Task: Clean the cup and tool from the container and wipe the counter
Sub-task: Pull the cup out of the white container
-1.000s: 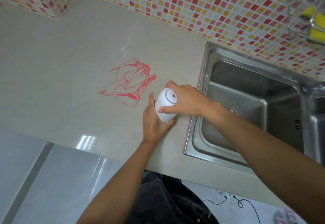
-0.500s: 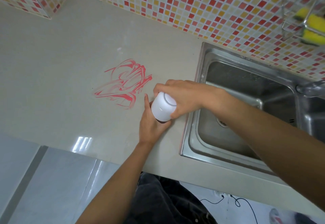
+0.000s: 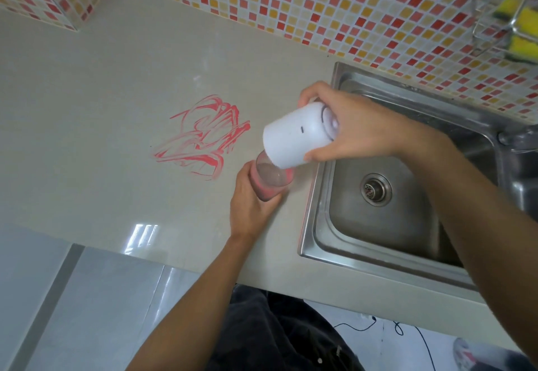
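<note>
Two hands are busy at the counter (image 3: 102,108), just beside the sink (image 3: 317,210). The cup (image 3: 270,180), clear with pink residue inside, is gripped upright by the left hand (image 3: 250,204). The white lid (image 3: 297,134) is clasped, tilted, in the right hand (image 3: 358,129), just above the cup's mouth. A red smear (image 3: 203,137) is seen on the counter left of the cup. Yellow sponges (image 3: 522,46) are kept in a wall rack.

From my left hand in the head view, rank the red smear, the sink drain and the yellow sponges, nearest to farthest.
1. red smear, on the counter just left of the left hand.
2. sink drain, in the basin to the right.
3. yellow sponges, in the wall rack, far upper right.
</note>
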### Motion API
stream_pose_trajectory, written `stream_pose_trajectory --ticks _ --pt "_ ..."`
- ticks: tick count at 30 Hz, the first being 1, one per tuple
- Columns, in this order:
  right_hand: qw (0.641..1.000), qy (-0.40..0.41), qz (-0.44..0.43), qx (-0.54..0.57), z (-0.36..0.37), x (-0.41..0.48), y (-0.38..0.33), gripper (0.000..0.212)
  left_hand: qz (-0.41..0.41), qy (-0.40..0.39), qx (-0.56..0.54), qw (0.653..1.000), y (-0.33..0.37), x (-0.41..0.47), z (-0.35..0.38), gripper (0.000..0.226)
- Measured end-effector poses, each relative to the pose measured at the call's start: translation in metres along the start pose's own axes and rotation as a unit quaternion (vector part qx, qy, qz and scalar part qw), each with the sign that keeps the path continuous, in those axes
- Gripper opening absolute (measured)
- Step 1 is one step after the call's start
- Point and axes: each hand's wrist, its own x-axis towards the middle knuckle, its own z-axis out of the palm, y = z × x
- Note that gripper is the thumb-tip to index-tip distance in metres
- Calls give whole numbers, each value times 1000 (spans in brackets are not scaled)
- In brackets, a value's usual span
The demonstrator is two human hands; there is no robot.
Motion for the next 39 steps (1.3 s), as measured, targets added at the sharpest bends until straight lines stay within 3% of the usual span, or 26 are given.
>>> stream_pose_trajectory --ticks 4,8,10,24,30,34,39 --pt "989 76 58 112 5 2 32 63 -3 15 -6 1000 -1 0 2 78" --pt "920 150 122 339 46 12 77 70 4 30 -6 1000 -7 2 3 89" --pt "898 164 149 379 69 14 90 78 14 42 2 999 -8 3 4 92" --pt "886 242 99 383 152 46 78 94 70 90 8 993 -13 4 5 82" --pt "890 266 110 354 160 49 68 95 82 57 9 995 -15 6 3 81" --pt "911 271 87 299 159 38 73 94 86 28 11 996 -16 0 -1 81" --pt "920 287 188 189 176 -18 102 87 117 -21 9 993 -8 -27 0 87"
